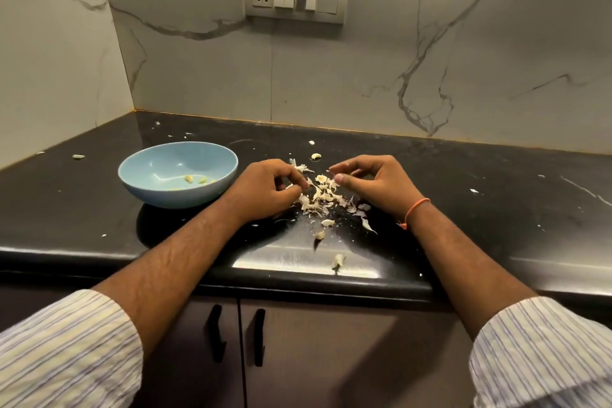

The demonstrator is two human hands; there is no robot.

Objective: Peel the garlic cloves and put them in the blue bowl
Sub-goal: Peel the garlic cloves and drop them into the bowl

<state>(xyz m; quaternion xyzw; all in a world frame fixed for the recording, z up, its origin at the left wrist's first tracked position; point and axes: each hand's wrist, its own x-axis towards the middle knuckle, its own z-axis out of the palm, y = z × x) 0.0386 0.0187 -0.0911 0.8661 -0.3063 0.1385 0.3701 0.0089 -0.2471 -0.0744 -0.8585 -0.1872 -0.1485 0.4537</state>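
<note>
**Peeling garlic over a heap of skins**

Both hands work above the pile of skins (319,197) on the black counter (496,195). The left hand (268,190) curls its fingers, apparently pinching a small clove, though the view is poor. The right hand (371,182) is curled too; what it holds cannot be told. The blue bowl (177,174), just beside the left hand, holds a few peeled cloves (195,179). Loose cloves (337,261) near the counter edge could be knocked off by a forearm.
</note>
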